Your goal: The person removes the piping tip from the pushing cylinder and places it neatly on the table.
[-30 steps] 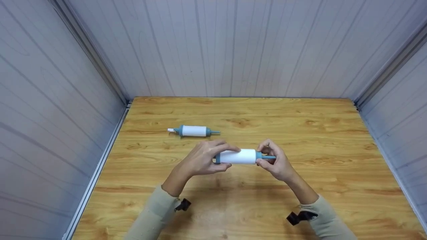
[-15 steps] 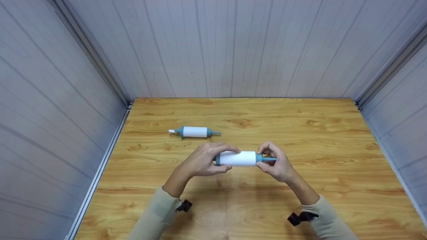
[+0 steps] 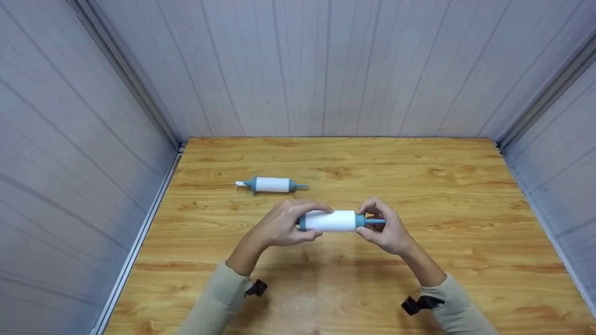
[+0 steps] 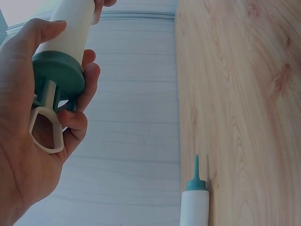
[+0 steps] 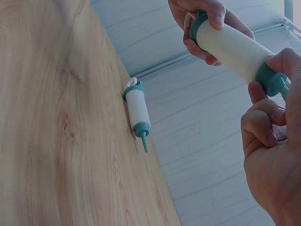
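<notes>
Between both hands, above the table, lies a plastic syringe (image 3: 335, 220) held level, with a white barrel, teal end caps and a thin teal nozzle. My left hand (image 3: 283, 224) grips its rear end, thumb and fingers round the barrel. In the left wrist view, the white ring handle (image 4: 58, 141) of the held syringe sits against the palm, by the curled fingers. My right hand (image 3: 385, 229) pinches the front teal cap (image 5: 270, 79) between thumb and forefinger, the nozzle pointing toward that palm. A second, similar syringe (image 3: 273, 184) rests on the table beyond the left hand.
The wood-grain table (image 3: 419, 177) extends around the hands. Pale panelled walls (image 3: 326, 70) rise at the back and both sides. Black wrist mounts (image 3: 256, 287) stick out from the beige sleeves.
Both hands keep their hold on the syringe. It has shifted only very slightly in the view, and the second syringe stays where it lay.
</notes>
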A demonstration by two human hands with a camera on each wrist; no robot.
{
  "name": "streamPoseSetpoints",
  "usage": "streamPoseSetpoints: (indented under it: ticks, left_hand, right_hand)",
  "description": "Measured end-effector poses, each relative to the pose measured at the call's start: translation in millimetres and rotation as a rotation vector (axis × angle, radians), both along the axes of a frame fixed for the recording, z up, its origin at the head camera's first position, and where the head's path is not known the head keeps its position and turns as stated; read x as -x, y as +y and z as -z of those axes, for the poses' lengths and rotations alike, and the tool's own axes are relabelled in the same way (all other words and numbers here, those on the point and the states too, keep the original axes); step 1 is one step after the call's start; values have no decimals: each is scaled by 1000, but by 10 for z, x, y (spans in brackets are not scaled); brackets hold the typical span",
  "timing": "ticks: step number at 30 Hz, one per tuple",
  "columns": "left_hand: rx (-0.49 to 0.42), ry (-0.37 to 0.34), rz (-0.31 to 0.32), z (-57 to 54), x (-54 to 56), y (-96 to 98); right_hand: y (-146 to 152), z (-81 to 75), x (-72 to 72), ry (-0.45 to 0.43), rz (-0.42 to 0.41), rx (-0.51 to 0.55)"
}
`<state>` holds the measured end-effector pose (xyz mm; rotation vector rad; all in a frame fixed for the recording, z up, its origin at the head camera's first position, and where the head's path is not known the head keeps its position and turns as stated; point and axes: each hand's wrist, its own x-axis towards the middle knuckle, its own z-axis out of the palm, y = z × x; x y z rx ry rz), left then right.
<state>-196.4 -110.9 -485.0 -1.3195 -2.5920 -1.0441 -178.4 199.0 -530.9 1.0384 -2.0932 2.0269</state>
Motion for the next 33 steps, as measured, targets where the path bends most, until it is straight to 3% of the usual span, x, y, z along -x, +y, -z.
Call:
streamPoseSetpoints:
  ticks: [9,17,26,33]
  left_hand:
    - [12,50,-9,-34,-29,23]
    - [26,50,-14,-39,-42,32]
    - [11,52,-9,-58,-43,41]
    - [13,25,-13,-50,-36,51]
  right_hand:
    - [-29,-14,-29,-76,-16,29]
    - [-33,-21,-22,-42,-54,63]
    - [-9,-51,-41,7,-15,40]
    - [20,-48,-38,18,-39,39]
